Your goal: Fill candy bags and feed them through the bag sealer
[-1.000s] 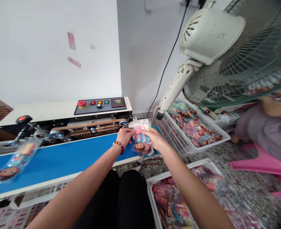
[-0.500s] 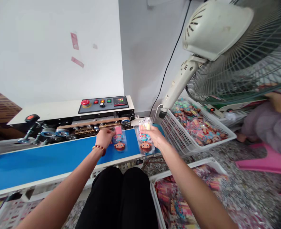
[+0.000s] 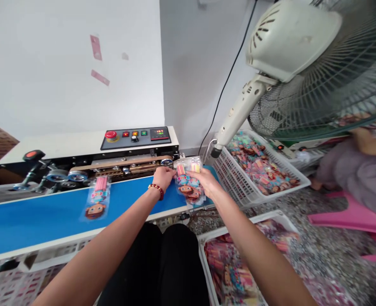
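My left hand [image 3: 163,178], with a beaded bracelet at the wrist, pinches the left edge of a clear plastic packet [image 3: 184,188] near its top. Pink sticks and a brown cartoon head show inside that packet. It overlaps other similar packets [image 3: 195,195], which my right hand [image 3: 203,179] grips from the right side, over the belt's right end. Another packet [image 3: 96,204], with pink sticks at its top, lies farther left on the blue conveyor belt [image 3: 47,216]. Its top edge is at the rollers of the band sealing machine [image 3: 137,153].
A control panel [image 3: 135,138] with a red button tops the machine. To the right stand a white basket of packets [image 3: 261,159] and a large fan [image 3: 293,38]. A second full basket [image 3: 232,263] sits beside my right leg. A pink stool [image 3: 344,216] with a seated person is at far right.
The packet beside my left hand has moved left along the belt, out of the fingers. My left hand has shifted right and taken the edge of another packet from the right hand's bunch.
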Motion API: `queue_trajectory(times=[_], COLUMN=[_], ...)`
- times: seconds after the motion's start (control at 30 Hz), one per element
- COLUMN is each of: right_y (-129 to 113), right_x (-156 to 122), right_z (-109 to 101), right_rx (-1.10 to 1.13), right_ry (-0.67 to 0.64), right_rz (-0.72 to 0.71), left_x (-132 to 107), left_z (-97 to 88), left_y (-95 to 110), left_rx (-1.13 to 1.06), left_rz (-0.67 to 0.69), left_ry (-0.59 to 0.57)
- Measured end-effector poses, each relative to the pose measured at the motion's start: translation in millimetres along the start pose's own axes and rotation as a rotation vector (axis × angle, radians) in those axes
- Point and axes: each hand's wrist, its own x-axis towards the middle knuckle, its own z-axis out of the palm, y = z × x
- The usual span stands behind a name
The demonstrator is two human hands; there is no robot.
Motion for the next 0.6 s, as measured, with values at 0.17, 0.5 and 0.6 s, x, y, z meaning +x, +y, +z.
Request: queue_trajectory(times=[0.17, 0.5, 0.6], right_y=[-2.4, 7.2, 4.9], right_x=[-4.8, -0.6, -1.7], right_z=[-12.3, 9.6, 15.3], right_rx=[0.047, -0.001, -0.059], right_ry=[-0.01, -0.084, -0.067], right_rz=[0.081, 0.078, 0.078], left_x=[9.5, -47.8, -43.0], left_z=[-37.3, -70.8, -39.1], left_y=[-20.0, -37.7, -19.0], left_rx=[0.115, 0.369, 0.144], left_rz=[-0.019, 0.225, 0.24], left_ry=[0.088, 0.352, 0.049])
